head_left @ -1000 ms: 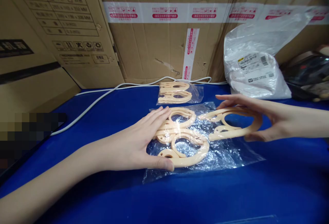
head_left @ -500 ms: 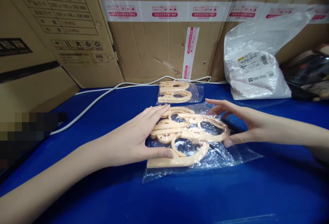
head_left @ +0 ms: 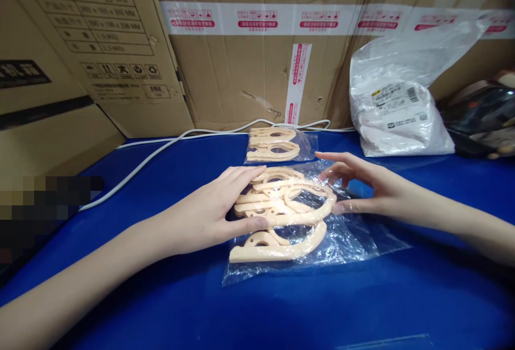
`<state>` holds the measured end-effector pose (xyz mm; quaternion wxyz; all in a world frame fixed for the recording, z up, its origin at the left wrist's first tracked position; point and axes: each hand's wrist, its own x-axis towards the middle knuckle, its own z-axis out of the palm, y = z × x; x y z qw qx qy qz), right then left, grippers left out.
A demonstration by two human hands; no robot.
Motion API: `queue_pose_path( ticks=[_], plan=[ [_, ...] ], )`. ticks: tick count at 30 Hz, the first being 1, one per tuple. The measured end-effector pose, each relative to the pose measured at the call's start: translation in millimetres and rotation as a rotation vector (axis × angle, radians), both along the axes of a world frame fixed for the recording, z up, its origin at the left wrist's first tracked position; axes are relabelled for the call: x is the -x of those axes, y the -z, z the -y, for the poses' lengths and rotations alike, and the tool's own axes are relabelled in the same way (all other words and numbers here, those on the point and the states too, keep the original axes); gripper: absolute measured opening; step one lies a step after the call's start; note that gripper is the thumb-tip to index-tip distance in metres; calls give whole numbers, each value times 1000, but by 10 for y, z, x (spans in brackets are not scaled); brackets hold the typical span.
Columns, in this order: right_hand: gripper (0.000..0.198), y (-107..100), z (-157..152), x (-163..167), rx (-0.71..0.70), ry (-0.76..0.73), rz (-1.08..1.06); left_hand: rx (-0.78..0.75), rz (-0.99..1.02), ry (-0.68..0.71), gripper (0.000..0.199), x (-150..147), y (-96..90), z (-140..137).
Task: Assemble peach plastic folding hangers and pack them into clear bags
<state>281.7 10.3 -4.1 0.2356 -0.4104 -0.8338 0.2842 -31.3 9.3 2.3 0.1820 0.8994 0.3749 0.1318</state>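
Observation:
A clear plastic bag (head_left: 350,243) lies flat on the blue table, holding several beige folding hangers (head_left: 300,216) with curved, looped shapes. My left hand (head_left: 213,213) rests against the left side of the bag, fingers stretched out and thumb over the hangers' left ends. At the right side is my right hand (head_left: 364,184), fingers apart and slightly bent. Its thumb tip is at the curved end of one hanger, and its index finger points left above the bag. Behind sits a smaller clear bag (head_left: 308,146) with similar beige hangers (head_left: 277,151).
Cardboard boxes (head_left: 241,71) stand along the back and left. A white cable (head_left: 148,159) runs across the blue table (head_left: 161,296). At the back right stands a white plastic package (head_left: 398,114) with a label, beside a dark object (head_left: 483,114).
One hanger in the near bag has slid left, along with my right hand. My left thumb has moved up a little. The rear bag stays put.

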Motion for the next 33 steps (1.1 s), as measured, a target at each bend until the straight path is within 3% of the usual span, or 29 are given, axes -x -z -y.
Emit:
queue_pose_path(
  ticks=[10,16,19,22,27,33],
  plan=[
    [69,102,74,228,-141,112,-12,-42,-25,65,67,-32,5,1],
    [64,-31,1,90,-16,22,2,-72,-133,168,72,-178,-32,31],
    [54,-50,-145,-110,-110,162,44,-82,-137,206,71,-315,-72,47],
    [58,14,-276,-254,-163,298,113,-92,-130,239,70,-447,-80,41],
    [62,66,-275,-168,76,211,-6,-131,-106,293,73,-578,-26,-8],
    [57,-105,-196,21,269,260,-281,-109,-111,313,76,-638,-32,3]
  ],
)
